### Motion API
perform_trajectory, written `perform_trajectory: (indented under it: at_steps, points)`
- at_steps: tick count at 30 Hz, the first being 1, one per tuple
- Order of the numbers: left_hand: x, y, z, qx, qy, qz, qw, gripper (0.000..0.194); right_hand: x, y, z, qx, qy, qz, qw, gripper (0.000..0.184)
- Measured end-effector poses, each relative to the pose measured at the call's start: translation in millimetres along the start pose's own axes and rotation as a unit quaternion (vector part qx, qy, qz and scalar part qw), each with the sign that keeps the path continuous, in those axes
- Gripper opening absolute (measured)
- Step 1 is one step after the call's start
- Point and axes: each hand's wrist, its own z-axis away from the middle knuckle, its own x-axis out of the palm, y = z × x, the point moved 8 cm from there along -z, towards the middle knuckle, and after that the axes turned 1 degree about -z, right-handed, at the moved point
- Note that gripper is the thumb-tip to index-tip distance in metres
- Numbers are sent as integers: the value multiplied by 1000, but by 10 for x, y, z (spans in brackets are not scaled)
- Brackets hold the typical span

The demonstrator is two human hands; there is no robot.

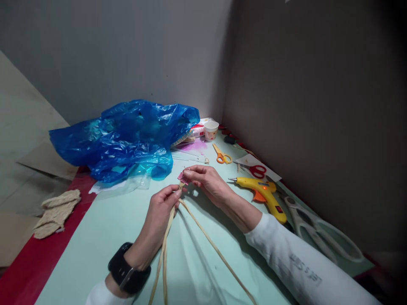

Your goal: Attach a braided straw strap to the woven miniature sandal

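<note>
My left hand (163, 205), wearing a black wristwatch (129, 267), is closed on the top of several straw-coloured cords (208, 232). The cords join at its fingertips in a short knotted or braided end (181, 185). From there they hang toward the table's near side, one apart to the right and the others close together under my left hand. A small pink clip-like piece (183, 178) sits at the joined end. My right hand (205, 182) pinches this pink piece between thumb and fingers. Its exact shape is partly hidden by the fingers.
A yellow glue gun (270, 195), red-handled scissors (257, 171), orange scissors (222, 156) and large grey shears (321, 233) lie on the right. A crumpled blue plastic bag (127, 140) and a paper cup (210, 132) stand behind. A woven straw-coloured piece (57, 214) rests on the left edge.
</note>
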Motion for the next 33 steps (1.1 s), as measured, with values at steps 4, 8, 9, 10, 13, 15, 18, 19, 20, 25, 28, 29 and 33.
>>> perform_trajectory:
  at_steps: [4, 8, 9, 10, 13, 15, 18, 19, 20, 25, 28, 29, 33]
  points:
    - [2, -37, -5, -16, -8, 7, 1000, 31, 11, -14, 13, -17, 15, -6, 1000, 21]
    - [8, -35, -6, -24, -11, 5, 1000, 30, 37, -40, 28, -25, 17, -6, 1000, 20]
    - [12, -30, -8, -24, -13, 4, 1000, 30, 45, -43, 30, -24, 14, -4, 1000, 19]
    - [14, -27, -10, -24, -13, 3, 1000, 30, 52, -44, 31, -24, 12, -2, 1000, 19]
    - [16, -25, -16, -23, -13, 0, 1000, 29, 60, -23, 25, -22, 4, 5, 1000, 22]
    - [19, -27, -15, -22, -15, -4, 1000, 28, 48, 12, 12, -19, 1, 11, 1000, 25]
    - [32, -39, -6, -20, -19, -10, 1000, 27, -19, 79, -18, -8, 19, 22, 1000, 35]
    - [37, -47, -4, -21, -21, -11, 999, 26, -50, 100, -29, -4, 30, 25, 999, 41]
    - [43, -58, -1, -23, -23, -10, 999, 26, -78, 120, -40, 2, 40, 29, 999, 46]
    - [51, -101, 4, -46, -19, 18, 999, 32, -131, 194, -76, 24, 53, 35, 998, 51]
    - [31, -102, 5, -61, 4, 41, 997, 45, -104, 242, -76, 30, 39, 54, 997, 46]
    - [16, -102, 3, -64, 16, 47, 997, 51, -91, 259, -74, 31, 35, 66, 997, 44]
    - [-76, -164, -63, -73, 54, 60, 994, 70, -19, 325, -72, 45, 8, 105, 993, 43]
